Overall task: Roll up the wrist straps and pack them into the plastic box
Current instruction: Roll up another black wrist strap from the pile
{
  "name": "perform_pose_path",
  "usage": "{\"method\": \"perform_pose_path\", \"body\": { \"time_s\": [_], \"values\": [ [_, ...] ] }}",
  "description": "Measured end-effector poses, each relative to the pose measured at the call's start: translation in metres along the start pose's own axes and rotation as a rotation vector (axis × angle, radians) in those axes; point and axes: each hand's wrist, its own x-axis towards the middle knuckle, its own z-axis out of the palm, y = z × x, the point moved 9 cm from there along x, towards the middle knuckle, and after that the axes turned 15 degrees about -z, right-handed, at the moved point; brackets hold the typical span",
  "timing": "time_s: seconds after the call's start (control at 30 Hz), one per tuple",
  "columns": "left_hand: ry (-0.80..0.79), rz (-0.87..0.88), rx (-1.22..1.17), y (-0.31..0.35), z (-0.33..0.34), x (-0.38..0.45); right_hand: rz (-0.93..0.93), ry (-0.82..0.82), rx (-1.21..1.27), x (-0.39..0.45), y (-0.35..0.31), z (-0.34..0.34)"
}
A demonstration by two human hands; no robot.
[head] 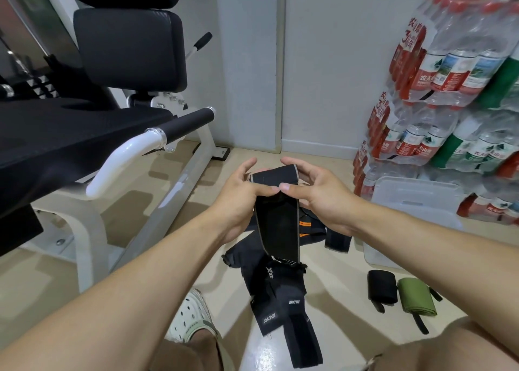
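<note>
Rolling is just starting: left hand [243, 191] and right hand [311, 191] both pinch the black wrist strap [276, 219]'s top end; next, tight even turns; the plastic box [415, 202] waits near the floor's right edge.

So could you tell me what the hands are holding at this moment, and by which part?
Both the left hand and right hand pinch the black wrist strap at its top end; the rest hangs down.
</note>
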Motion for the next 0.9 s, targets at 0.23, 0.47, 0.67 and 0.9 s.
{"method": "perform_pose_path", "body": {
  "time_s": [0.23,0.47,0.67,0.9],
  "values": [
    [0.086,-0.062,-0.181,-0.012,0.009,0.001,-0.115,0.084,-0.044,-0.003,-0.006,0.003],
    [0.101,-0.035,-0.047,-0.015,0.01,0.001,-0.004,0.003,-0.29,-0.006,0.004,0.008],
    [0.08,-0.038,-0.03,-0.013,0.014,-0.005,0.038,-0.073,-0.38,-0.004,0.012,0.005],
    [0.131,-0.065,0.102,-0.014,0.011,-0.006,-0.001,-0.081,-0.389,-0.006,0.014,0.004]
  ]
}}
